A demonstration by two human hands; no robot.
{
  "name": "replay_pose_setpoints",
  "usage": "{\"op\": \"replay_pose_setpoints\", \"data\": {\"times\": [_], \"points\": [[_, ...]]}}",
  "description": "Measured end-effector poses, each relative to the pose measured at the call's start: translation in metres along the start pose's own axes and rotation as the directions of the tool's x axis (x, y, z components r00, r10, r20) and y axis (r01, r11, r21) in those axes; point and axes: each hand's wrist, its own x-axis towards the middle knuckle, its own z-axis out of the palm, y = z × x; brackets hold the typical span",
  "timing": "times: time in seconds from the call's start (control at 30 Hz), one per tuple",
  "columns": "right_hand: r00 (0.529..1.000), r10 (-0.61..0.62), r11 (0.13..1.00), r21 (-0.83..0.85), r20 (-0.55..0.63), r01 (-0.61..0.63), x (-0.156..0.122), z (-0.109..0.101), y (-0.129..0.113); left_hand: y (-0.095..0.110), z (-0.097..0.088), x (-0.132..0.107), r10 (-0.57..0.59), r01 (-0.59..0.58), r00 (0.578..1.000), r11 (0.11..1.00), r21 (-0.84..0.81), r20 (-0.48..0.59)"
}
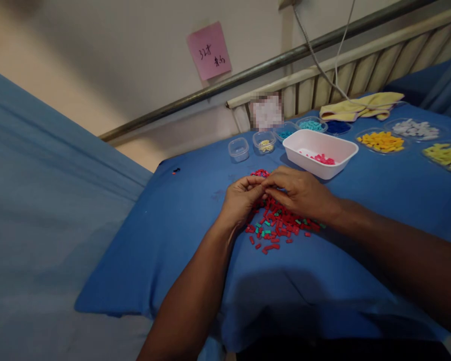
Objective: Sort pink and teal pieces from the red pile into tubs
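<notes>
Over the middle of the blue-covered counter [188,235], the left hand [242,200] and right hand [298,190] meet, fingertips pinched together; whether anything is gripped between them cannot be told. Below and just beside them lie loose red pieces [281,223], strewn toward the near edge, with a few green pieces [263,233] among them. More pinkish-red pieces show just past the fingers, on the side toward the far edge.

Beyond the right hand stands a white tub [319,171] with pink pieces [324,159] at its bottom. Along the far edge sit small clear tubs: one with pale pieces [265,146], others with blue pieces [285,134] and turquoise pieces [310,124]. Toward the right edge are dishes of orange pieces [381,142], white pieces [415,129] and yellow pieces [449,156]. A yellow cloth [357,108] lies at the far edge. Near the far left corner are small dark and orange bits [176,171].
</notes>
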Motion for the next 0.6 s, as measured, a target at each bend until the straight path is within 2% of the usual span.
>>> {"op": "replay_pose_setpoints", "data": {"times": [0.1, 0.2, 0.27, 0.37, 0.43, 0.5, 0.6], "points": [[1.000, -0.022, 0.999, -0.042, 0.020, 0.022, 0.002, -0.003, -0.002, 0.001, 0.000, -0.001, -0.021, 0.021, 1.000, 1.000, 0.001, -0.003], [0.999, -0.011, 0.992, -0.126, -0.043, 0.005, 0.007, -0.022, 0.000, 0.002, -0.010, 0.005, 0.066, -0.063, 0.996, 0.997, 0.053, -0.057], [0.989, 0.040, 0.976, -0.209, -0.141, -0.069, 0.009, -0.043, 0.008, 0.001, -0.023, 0.013, 0.168, -0.141, 0.972, 0.976, 0.165, -0.162], [0.950, 0.161, 0.903, -0.349, -0.268, -0.251, 0.007, -0.074, 0.028, -0.004, -0.048, 0.028, 0.312, -0.191, 0.906, 0.904, 0.381, -0.286], [0.931, 0.237, 0.843, -0.418, -0.276, -0.338, 0.003, -0.087, 0.042, -0.009, -0.062, 0.036, 0.391, -0.203, 0.880, 0.823, 0.530, -0.269], [0.925, 0.277, 0.817, -0.443, -0.259, -0.369, 0.000, -0.091, 0.050, -0.015, -0.071, 0.039, 0.449, -0.209, 0.875, 0.690, 0.693, -0.183], [0.945, 0.216, 0.860, -0.411, -0.246, -0.303, 0.001, -0.077, 0.046, -0.020, -0.074, 0.039, 0.453, -0.198, 0.890, 0.475, 0.858, -0.046]]}}
